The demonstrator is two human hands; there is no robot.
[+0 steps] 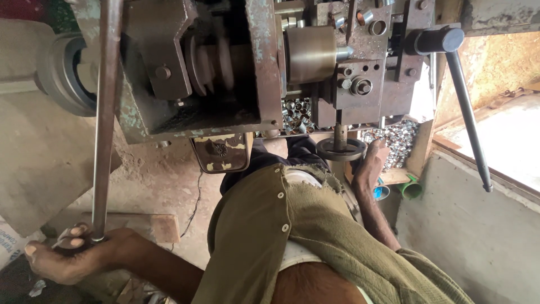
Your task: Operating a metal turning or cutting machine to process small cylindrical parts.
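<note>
The lathe-like machine fills the upper frame: a heavy rusted steel body with patches of green paint, a pulley in its open middle section and a cylindrical brass-coloured chuck to the right of that. A dark lever with a round head runs from the machine's upper right down toward the pale wall.

My olive button shirt occupies the lower centre, torn at the shoulder edge.

The long steel bar runs near vertical from the top of the frame down the left side of the machine. My left hand grips its lower end: fingers curled shut round the bar, thumb pointing left (the fingertips themselves are partly hidden behind the bar).

My right hand is raised under the machine's right section, touching the rim of the small dark handwheel that sits on a short vertical spindle. The fingers lie loosely bent against the wheel's right edge; whether they actually clasp it I cannot tell, since the hand shows from behind.

Behind the handwheel, a heap of small shiny metal rings lies in a tray, with more beneath the chuck. A wooden plank lies on the dusty floor near the bar's foot.
</note>
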